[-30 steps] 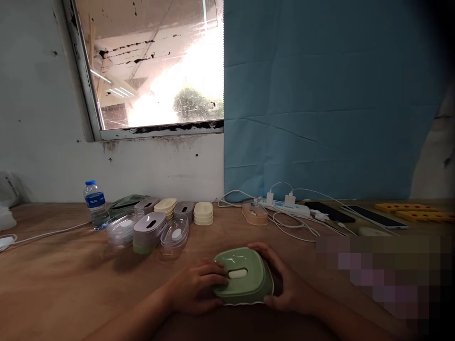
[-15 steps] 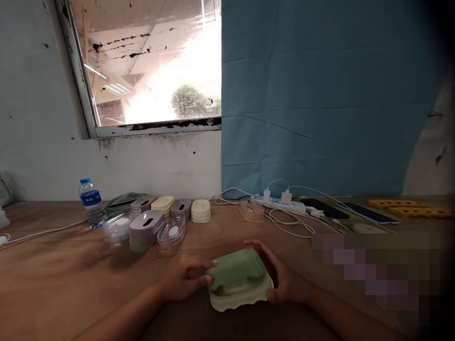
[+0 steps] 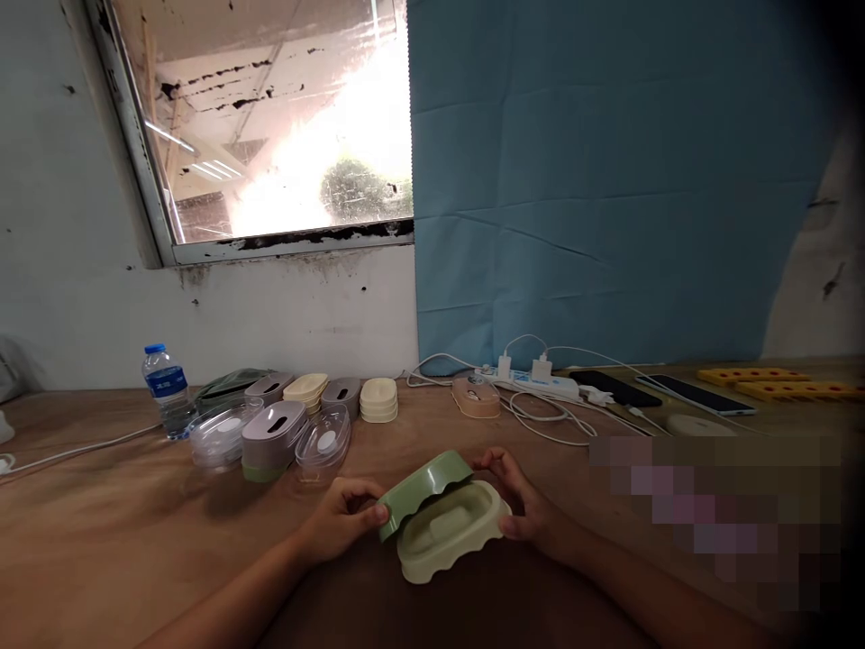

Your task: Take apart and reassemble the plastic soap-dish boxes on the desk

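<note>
In the head view, my left hand (image 3: 343,523) grips the left end of a green plastic shell with a wavy edge (image 3: 427,485), thumb on the near side. The shell is tilted up behind a cream plastic tray with a wavy rim (image 3: 446,561). An oval recess with a raised block in its middle shows in the tray. My right hand (image 3: 531,516) pinches the tray's right end between thumb and fingers. Green shell and tray overlap closely; whether they touch is unclear. Both are held low over the front of the table.
Lilac slotted boxes (image 3: 274,431), clear plastic covers (image 3: 325,443) and cream stacked pieces (image 3: 379,401) stand at the back left beside a water bottle (image 3: 168,392). Behind my hands lie a peach box (image 3: 477,399), a power strip (image 3: 533,383) with cables, phones (image 3: 696,397) and yellow strips (image 3: 797,390).
The green shell has swung up and back from over the cream tray, so the tray's oval recess now shows. The view has shifted slightly.
</note>
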Demonstrator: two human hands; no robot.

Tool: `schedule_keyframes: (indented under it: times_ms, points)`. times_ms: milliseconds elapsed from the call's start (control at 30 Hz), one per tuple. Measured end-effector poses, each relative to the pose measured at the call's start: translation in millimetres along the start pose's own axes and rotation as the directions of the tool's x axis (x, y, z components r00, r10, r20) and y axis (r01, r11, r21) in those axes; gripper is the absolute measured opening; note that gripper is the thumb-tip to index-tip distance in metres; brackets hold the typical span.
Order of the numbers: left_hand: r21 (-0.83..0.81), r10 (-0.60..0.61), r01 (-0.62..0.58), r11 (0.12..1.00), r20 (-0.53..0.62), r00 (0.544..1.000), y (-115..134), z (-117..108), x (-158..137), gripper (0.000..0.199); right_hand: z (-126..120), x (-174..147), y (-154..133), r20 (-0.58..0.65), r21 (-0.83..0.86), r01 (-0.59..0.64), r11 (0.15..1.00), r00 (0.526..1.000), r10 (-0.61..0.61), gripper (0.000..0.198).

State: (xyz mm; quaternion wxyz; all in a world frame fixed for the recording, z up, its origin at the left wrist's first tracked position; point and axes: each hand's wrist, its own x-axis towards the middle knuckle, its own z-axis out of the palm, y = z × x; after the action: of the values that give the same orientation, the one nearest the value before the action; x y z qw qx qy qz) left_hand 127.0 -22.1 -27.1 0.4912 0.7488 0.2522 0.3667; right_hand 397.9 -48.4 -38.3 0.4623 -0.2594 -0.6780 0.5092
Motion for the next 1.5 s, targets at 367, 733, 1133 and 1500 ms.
schedule_keyframes:
  times_ms: [367,733,1133,1500]
  points:
    - [0.451,0.226,-0.059,0.890,-0.326,0.918,26.9,-45.9,53.2,0.041,-12.6,0.2,7.3,-0.134,-0.024,-0.049,0.999,0.990,0.045,0.046]
    - [0.843,0.134,0.397,0.362,-0.468,0.873,-5.8,-117.8,157.2,0.027,-6.6,-1.2,-4.6,-0.114,-0.067,-0.093,0.993,0.990,0.085,0.048]
    - [0.872,-0.030,0.477,0.112,-0.477,0.878,-23.8,-116.5,142.7,0.029,-8.6,0.5,-9.8,-0.160,-0.113,-0.129,0.985,0.981,0.110,0.044]
    - [0.905,0.028,0.404,0.131,-0.411,0.911,-22.2,-120.0,139.5,0.030,-7.9,-0.9,-14.9,-0.187,-0.126,-0.162,0.979,0.973,0.137,0.038]
